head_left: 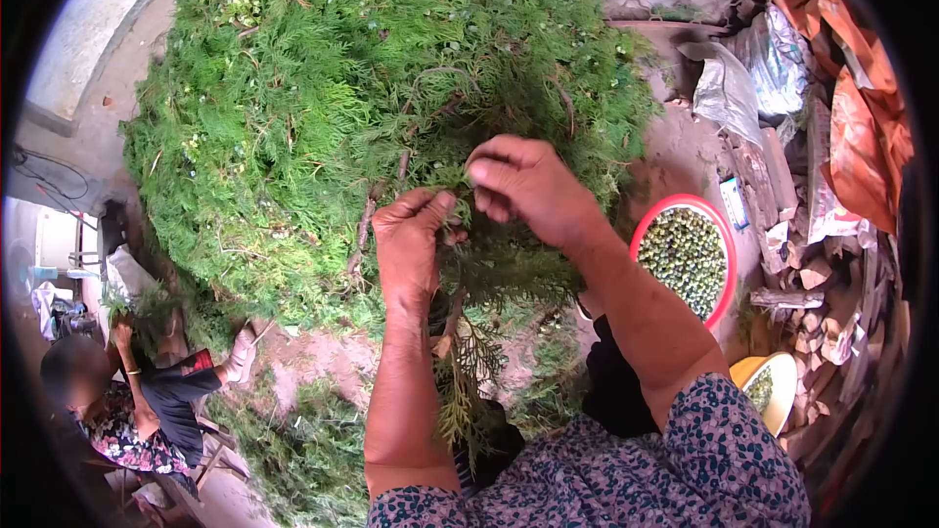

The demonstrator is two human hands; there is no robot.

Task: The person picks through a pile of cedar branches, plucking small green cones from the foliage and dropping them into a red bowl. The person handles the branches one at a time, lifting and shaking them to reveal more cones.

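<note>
Green sprig [458, 198] btwn both hands [409, 235] [518, 186], fingers pinched.

My left hand [408, 235] and right hand [533, 191] are over the near part of the branch heap [293, 117]. Right of it I have the basin [728, 264] with small round fruits [680, 259] in it; nearer me, the second basin [743, 370]. Firewood [817, 332] lies right of both, sacks [729, 98] farther ahead. Another person [147, 420] sits at my left.

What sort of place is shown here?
Probably a rural yard or work area at a home: a huge heap of cut green branches, a red-rimmed basin of small green fruits and stacked firewood.
</note>
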